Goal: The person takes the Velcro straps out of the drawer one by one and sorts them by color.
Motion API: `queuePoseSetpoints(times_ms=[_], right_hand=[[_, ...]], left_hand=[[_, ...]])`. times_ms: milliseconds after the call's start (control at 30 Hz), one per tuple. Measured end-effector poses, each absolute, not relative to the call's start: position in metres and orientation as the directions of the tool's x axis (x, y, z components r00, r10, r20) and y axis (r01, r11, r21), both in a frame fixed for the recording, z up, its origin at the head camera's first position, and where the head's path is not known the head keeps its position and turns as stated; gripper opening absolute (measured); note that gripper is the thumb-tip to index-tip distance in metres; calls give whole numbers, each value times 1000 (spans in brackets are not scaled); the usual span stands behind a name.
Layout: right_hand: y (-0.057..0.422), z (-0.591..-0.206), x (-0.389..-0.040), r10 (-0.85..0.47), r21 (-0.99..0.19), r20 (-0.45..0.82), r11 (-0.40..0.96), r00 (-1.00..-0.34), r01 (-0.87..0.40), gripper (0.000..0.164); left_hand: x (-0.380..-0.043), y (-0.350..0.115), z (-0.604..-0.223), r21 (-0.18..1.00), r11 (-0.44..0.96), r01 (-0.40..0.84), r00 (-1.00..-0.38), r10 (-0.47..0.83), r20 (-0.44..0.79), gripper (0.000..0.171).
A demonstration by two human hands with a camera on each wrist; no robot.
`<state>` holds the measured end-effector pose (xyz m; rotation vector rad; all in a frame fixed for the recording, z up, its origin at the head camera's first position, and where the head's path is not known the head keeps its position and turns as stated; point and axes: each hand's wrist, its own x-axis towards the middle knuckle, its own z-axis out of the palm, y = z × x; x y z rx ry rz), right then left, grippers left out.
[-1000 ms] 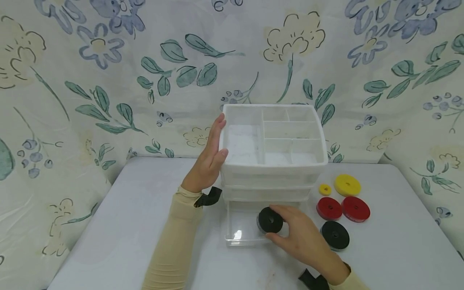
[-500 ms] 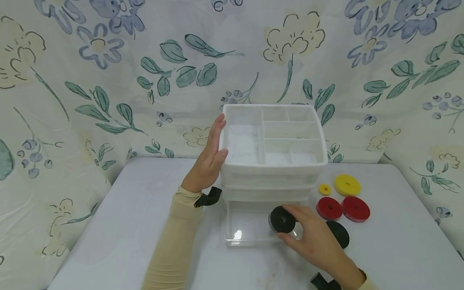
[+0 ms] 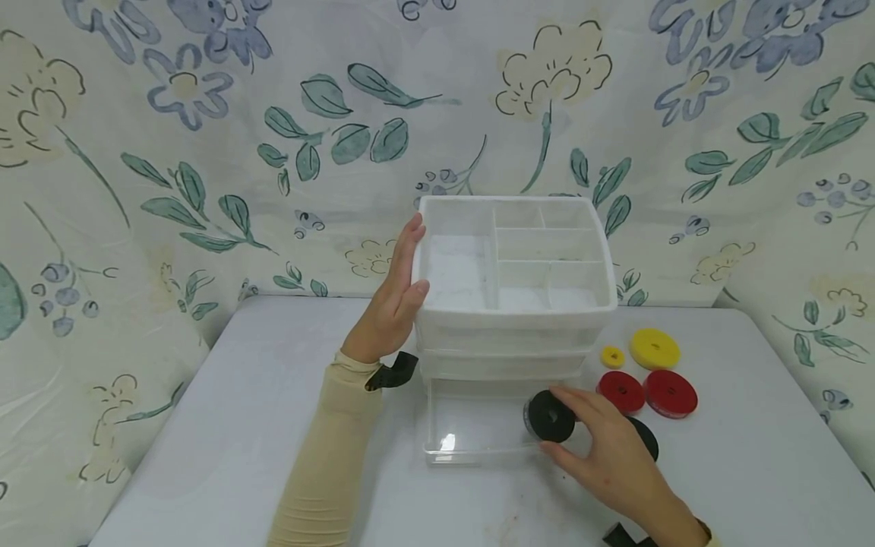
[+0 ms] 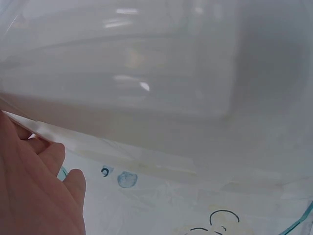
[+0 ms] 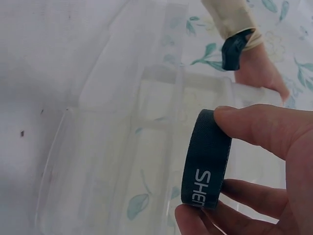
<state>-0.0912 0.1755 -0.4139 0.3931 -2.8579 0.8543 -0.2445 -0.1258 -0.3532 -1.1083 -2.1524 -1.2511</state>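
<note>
My right hand [image 3: 615,460] pinches a roll of black tape [image 3: 547,431] by its edges, over the right part of a pulled-out clear drawer [image 3: 472,418]. White letters show along the edge of the roll in the right wrist view, with the thumb on one side and the fingers on the other. My left hand [image 3: 384,315] rests with extended fingers against the left side of a white drawer box [image 3: 506,334]. Seen from the left wrist, those fingers [image 4: 51,156] lie along the box's pale wall. A second black roll [image 3: 645,439] is partly hidden behind my right hand.
To the right of the box lie two red rolls [image 3: 672,394], a large yellow roll [image 3: 655,349] and a small yellow one [image 3: 612,357]. The box top has a tray with several compartments [image 3: 456,270]. A flowered cloth [image 3: 307,220] hangs behind the white table [image 3: 273,372].
My right hand has moved right across the drawer with the black roll, now covering more of the other black roll. My left hand has stayed in place on the box.
</note>
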Motion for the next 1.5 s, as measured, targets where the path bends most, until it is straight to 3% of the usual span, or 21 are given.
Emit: queuePoseSetpoints(times_ms=[833, 1500], right_hand=[[209, -427, -80, -136, -530, 280, 803, -950, -271, 70], [231, -430, -75, -56, -521, 170, 842, -984, -138, 73]], left_hand=[[-244, -125, -353, 541, 295, 788, -615, 424, 665, 67], [-243, -126, -353, 552, 281, 785, -618, 425, 662, 67]])
